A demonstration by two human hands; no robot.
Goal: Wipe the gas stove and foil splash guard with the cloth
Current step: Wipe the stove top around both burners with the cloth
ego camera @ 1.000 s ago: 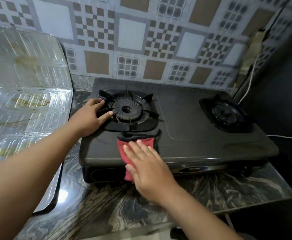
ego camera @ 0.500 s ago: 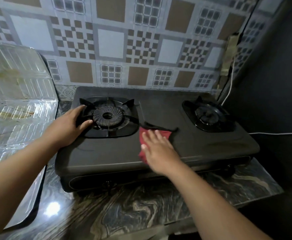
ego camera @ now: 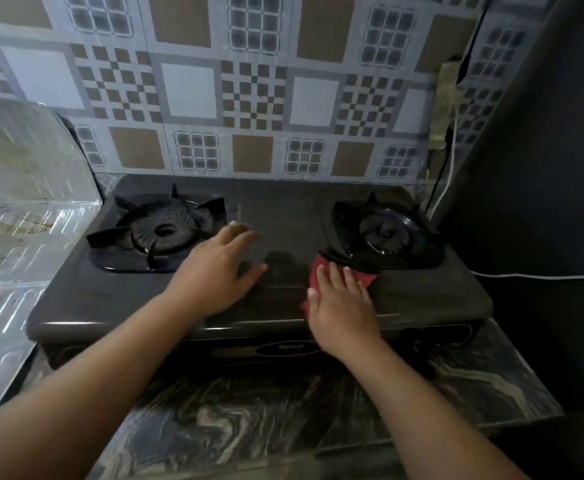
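Red cloth (ego camera: 359, 277) is pressed flat against the top of the gas stove (ego camera: 283, 209) by the right hand (ego camera: 342, 306), fingers spread and palm down, so nothing is clenched; the cloth is pinned, not gripped. In the head view, the only view given, it lies near the front edge of the stove top, right of centre, with its far corner touching the base of the right burner (ego camera: 385, 233). A second ago the same cloth was seen just in front of the left burner (ego camera: 162, 232), so a sweep across the front of the top from left to right is indicated. The left hand (ego camera: 217, 271) has also been shifted: earlier it was rested beside the left burner, and now it is laid open and flat on the middle of the top, holding nothing, apparently as a brace. The foil splash guard (ego camera: 31, 216) is stood along the left edge of the counter (ego camera: 474, 386), streaked, and is well apart from the cloth. The stove's front strip is judged largely covered; the burner surrounds, the rear edge and the guard appear not yet wiped.
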